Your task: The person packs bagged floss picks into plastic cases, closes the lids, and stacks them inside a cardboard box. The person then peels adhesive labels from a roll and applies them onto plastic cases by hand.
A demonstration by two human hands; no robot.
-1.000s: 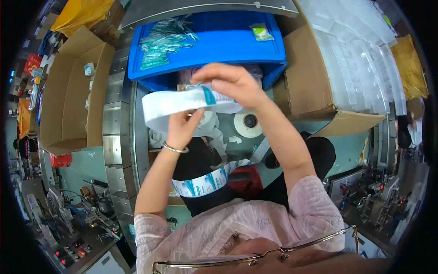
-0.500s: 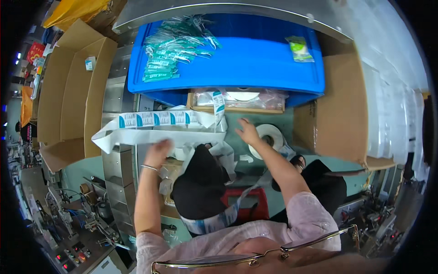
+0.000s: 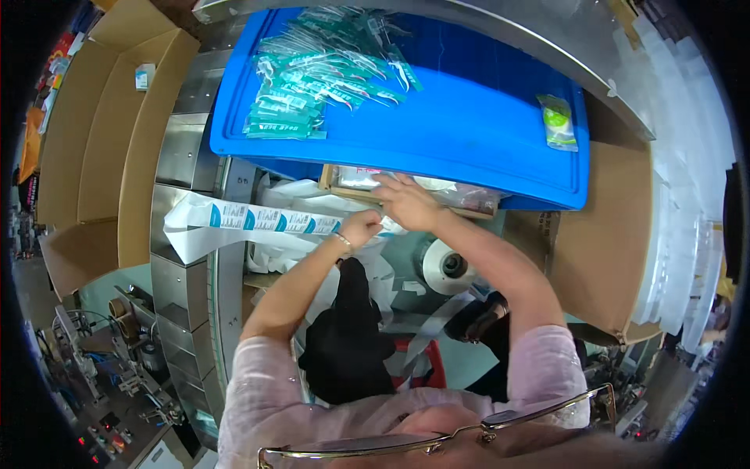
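Observation:
A long white strip of printed labels with teal patches (image 3: 273,220) stretches across on the left, its backing looped below and behind it. My left hand (image 3: 361,229) is closed at the strip's right end, pinching it between thumb and fingers. Just beyond and to the right, my right hand (image 3: 408,202) reaches over the near edge of a shallow cardboard box with clear plastic bags (image 3: 478,196). Its fingers are spread and no held thing shows. Part of the box is hidden by this hand. Beside my right forearm stands a white roll (image 3: 447,266) with a dark core.
Above the shallow box sits a blue plastic bin (image 3: 461,102), bearing a heap of green-and-clear packets (image 3: 293,102) and a yellow-green packet (image 3: 557,121). Open cardboard boxes flank it at left (image 3: 101,133) and right (image 3: 601,242). A red object (image 3: 426,363) lies below, near my legs.
My left hand has moved right and forward to the strip's end and closed on it. My right hand has reached forward over the shallow box. The whole view has tilted slightly.

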